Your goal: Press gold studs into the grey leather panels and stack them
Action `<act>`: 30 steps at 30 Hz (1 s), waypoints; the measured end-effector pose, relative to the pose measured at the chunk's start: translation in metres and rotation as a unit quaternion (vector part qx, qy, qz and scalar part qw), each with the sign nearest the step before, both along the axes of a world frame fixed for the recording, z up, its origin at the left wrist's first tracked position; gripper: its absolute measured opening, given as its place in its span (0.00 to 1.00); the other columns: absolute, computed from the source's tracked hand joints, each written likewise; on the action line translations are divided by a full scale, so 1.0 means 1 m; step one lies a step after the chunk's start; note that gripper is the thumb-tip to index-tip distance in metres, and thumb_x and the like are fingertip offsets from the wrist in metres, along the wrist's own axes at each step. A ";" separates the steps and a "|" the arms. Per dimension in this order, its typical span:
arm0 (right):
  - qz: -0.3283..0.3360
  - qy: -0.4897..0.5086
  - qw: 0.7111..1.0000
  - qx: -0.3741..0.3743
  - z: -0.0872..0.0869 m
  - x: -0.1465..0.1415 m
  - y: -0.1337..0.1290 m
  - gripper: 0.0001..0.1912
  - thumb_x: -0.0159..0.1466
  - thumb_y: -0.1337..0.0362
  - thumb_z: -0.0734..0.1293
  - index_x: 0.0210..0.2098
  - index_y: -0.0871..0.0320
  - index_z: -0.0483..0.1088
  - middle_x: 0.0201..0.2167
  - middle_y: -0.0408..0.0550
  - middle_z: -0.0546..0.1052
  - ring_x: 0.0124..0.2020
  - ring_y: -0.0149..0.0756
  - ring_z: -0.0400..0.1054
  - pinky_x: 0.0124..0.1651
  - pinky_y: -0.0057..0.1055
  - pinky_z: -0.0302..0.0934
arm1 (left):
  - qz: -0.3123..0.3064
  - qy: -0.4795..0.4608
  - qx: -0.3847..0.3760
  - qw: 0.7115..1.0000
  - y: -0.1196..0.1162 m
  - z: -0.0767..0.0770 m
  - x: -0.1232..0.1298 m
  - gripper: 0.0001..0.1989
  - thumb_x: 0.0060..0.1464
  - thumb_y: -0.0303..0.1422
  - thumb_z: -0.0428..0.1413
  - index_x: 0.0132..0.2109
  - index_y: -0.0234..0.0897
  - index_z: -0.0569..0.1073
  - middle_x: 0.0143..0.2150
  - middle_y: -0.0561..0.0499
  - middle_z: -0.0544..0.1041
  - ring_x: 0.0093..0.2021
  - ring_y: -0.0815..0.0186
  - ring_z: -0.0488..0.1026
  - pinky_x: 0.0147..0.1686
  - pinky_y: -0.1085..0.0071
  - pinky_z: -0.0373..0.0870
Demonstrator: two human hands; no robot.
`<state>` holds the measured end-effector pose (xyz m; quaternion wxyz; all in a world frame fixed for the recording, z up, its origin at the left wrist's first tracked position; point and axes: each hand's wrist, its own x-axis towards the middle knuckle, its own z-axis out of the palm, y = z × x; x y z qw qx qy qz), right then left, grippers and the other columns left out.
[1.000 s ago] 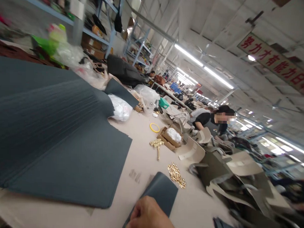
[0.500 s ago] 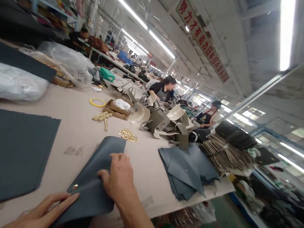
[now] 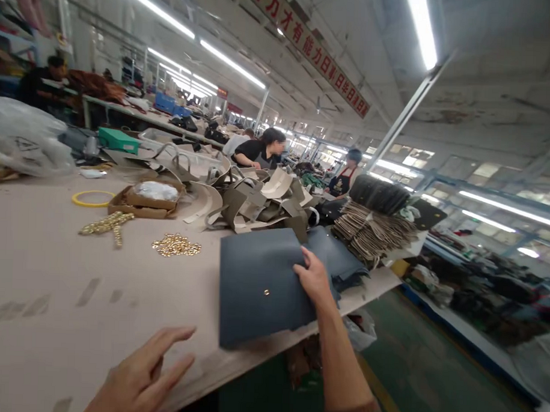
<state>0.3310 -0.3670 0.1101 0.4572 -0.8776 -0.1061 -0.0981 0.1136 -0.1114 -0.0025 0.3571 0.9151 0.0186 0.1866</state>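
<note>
A dark blue leather panel [image 3: 259, 265] with a small gold fitting [image 3: 266, 293] on it is gripped at its right edge by my right hand [image 3: 315, 276], thumb on top. It partly covers the pile of similar blue panels [image 3: 325, 253] at the table's right side. My left hand [image 3: 149, 367] hovers over the table's front part with fingers apart, holding nothing. Small gold rings or caps [image 3: 177, 245] lie in a heap beyond it. Farther left is a cluster of gold studs [image 3: 107, 225], some lined up in a row.
A yellow tape ring [image 3: 93, 198] lies beside a cardboard box [image 3: 144, 210] holding a plastic bag. Grey-beige strap pieces [image 3: 257, 199] are heaped at the back. Stacked brown and black pieces [image 3: 369, 221] rise at right. Several people work farther off.
The blue panel has moved from in front of me rightward onto the pile, carried by my right hand. My left hand has let go of it. The view has turned right.
</note>
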 end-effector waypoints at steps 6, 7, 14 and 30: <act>-0.117 0.027 0.989 -0.092 0.010 0.090 -0.139 0.18 0.63 0.65 0.68 0.52 0.59 0.70 0.52 0.52 0.74 0.51 0.42 0.69 0.55 0.41 0.64 | -0.057 0.166 -0.216 0.961 -0.056 0.046 0.116 0.27 0.52 0.51 0.51 0.49 0.37 0.77 0.52 0.43 0.79 0.55 0.52 0.73 0.50 0.63 0.72; -0.133 0.037 0.984 -0.116 0.006 0.100 -0.151 0.17 0.65 0.62 0.67 0.52 0.59 0.70 0.52 0.52 0.73 0.50 0.42 0.69 0.53 0.43 0.65 | -0.049 0.185 -0.236 0.953 -0.068 0.050 0.134 0.28 0.50 0.50 0.52 0.50 0.34 0.76 0.53 0.41 0.78 0.55 0.50 0.72 0.48 0.64 0.73; -0.187 0.088 0.945 -0.253 -0.035 0.146 -0.177 0.17 0.68 0.59 0.65 0.54 0.58 0.68 0.54 0.53 0.71 0.49 0.41 0.69 0.50 0.44 0.67 | -0.034 0.277 -0.272 0.921 -0.137 0.051 0.214 0.31 0.53 0.48 0.49 0.52 0.23 0.70 0.31 0.42 0.77 0.22 0.63 0.69 0.19 0.71 0.60; -0.103 0.108 0.926 -0.346 -0.076 0.202 -0.124 0.18 0.67 0.59 0.65 0.54 0.60 0.67 0.53 0.54 0.71 0.49 0.41 0.69 0.50 0.44 0.67 | -0.037 0.252 -0.210 0.944 -0.158 0.026 0.242 0.24 0.46 0.44 0.55 0.44 0.30 0.76 0.31 0.47 0.77 0.36 0.56 0.74 0.37 0.66 0.65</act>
